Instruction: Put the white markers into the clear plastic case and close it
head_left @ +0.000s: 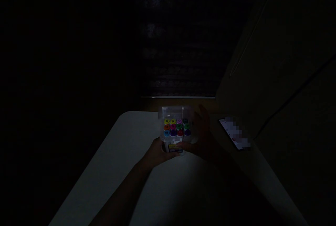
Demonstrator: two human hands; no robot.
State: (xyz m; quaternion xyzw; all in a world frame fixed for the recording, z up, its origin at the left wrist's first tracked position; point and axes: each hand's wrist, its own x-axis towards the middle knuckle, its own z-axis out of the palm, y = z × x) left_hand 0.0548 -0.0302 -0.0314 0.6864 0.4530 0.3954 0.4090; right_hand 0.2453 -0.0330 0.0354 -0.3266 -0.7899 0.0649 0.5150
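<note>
In the dim middle of the head view is a clear plastic box (164, 138), its transparent lid (172, 111) standing up at the back. Rows of round pieces with coloured tops (180, 127) fill it, in yellow, orange, pink, green, blue, purple and red. Dark marks show on several tops. A dark label with yellow print (173, 148) is on the front. My left hand (156, 154) wraps round the lower left of the box, thumb across the front. My right hand (201, 135) is at its right side, thumb on the front and fingers raised; deep shadow partly hides it.
The box is over a pale table (126, 142) with rounded corners. To the right lies a phone (231, 133) with a lit screen, partly blurred out. A dark cable (288, 101) runs down at the right. Slatted blinds (178, 61) hang behind the table.
</note>
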